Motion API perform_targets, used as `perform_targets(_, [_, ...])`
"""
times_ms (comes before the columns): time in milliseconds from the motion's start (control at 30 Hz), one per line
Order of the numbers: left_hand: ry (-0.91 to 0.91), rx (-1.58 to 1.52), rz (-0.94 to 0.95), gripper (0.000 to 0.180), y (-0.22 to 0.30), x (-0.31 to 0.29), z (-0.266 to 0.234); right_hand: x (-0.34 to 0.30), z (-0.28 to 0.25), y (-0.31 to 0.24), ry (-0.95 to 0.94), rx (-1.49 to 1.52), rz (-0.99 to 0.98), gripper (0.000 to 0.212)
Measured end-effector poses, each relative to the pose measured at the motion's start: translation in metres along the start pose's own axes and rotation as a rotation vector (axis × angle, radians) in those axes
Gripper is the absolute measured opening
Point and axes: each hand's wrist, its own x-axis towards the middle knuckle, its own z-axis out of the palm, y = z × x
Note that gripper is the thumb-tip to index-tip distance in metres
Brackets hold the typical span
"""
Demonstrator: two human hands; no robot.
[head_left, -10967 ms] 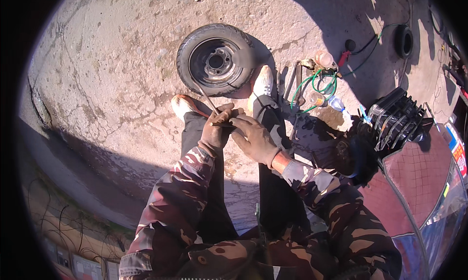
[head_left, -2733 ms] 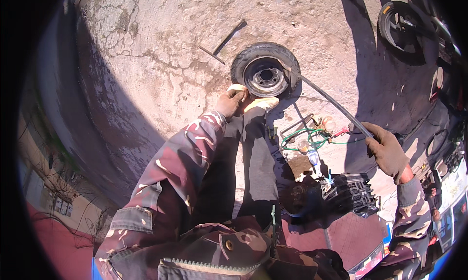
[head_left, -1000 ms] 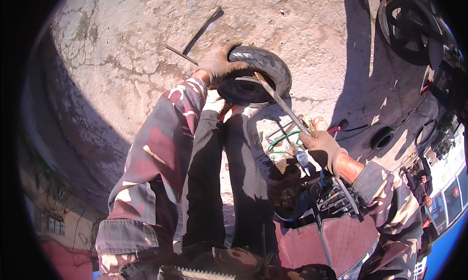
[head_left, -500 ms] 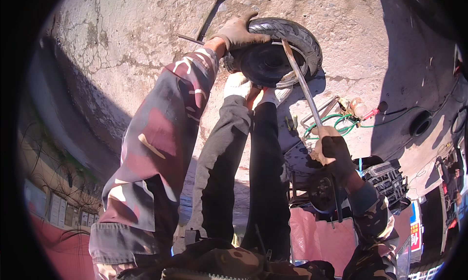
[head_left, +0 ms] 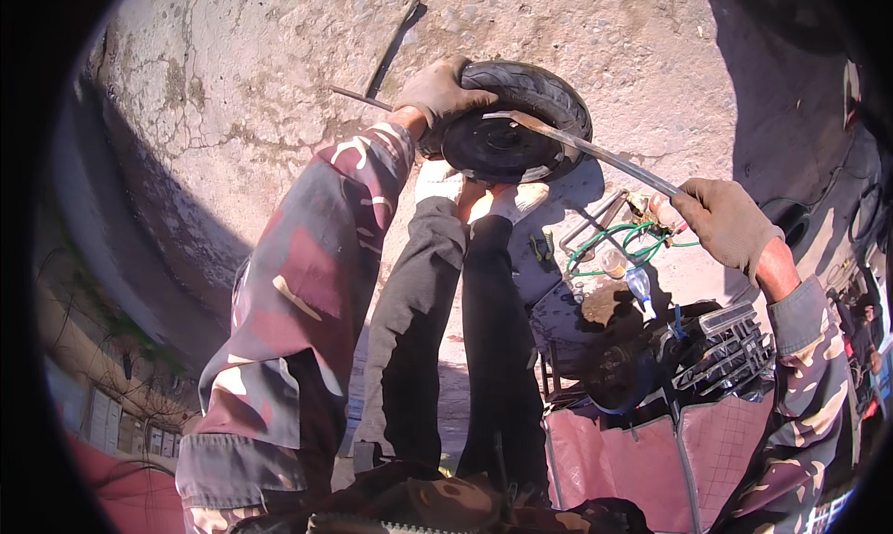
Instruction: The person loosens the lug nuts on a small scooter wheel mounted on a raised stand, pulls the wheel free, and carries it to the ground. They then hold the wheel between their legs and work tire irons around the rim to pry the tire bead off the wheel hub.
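Observation:
A black tire (head_left: pixel 544 89) on a dark wheel (head_left: pixel 502 143) lies tilted on the ground just beyond my feet. My gloved left hand (head_left: pixel 445 89) grips its upper left side, thumb across the sidewall. In my gloved right hand (head_left: pixel 730 216) is the end of a long metal tire lever (head_left: pixel 605 154), slanting up and left. Its flattened tip rests over the wheel by the tire's inner edge; whether it is hooked under the bead I cannot tell. A thin metal rod (head_left: pixel 358 97) pokes out behind my left wrist, its other end hidden.
Another metal bar (head_left: pixel 395 46) lies on the concrete beyond my left hand. Right of my white shoes (head_left: pixel 521 199) are a green hose (head_left: pixel 595 250), pliers (head_left: pixel 541 246) and a plastic bottle (head_left: pixel 640 287). A black crate (head_left: pixel 726 348) and a pink-red cloth cover (head_left: pixel 614 460) sit closer in.
My right hand has swung outward to the right and away from me, bringing the lever to a flatter slant. The lever tip has moved left over the wheel. My left hand stays on the tire.

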Motion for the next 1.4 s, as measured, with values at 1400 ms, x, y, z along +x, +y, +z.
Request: perform_targets(1400, [-0.022, 0.058, -0.027, 0.094, 0.011, -0.016, 0.007, -0.041, 0.025, -0.055, -0.223, 0.916, 0.177, 0.062])
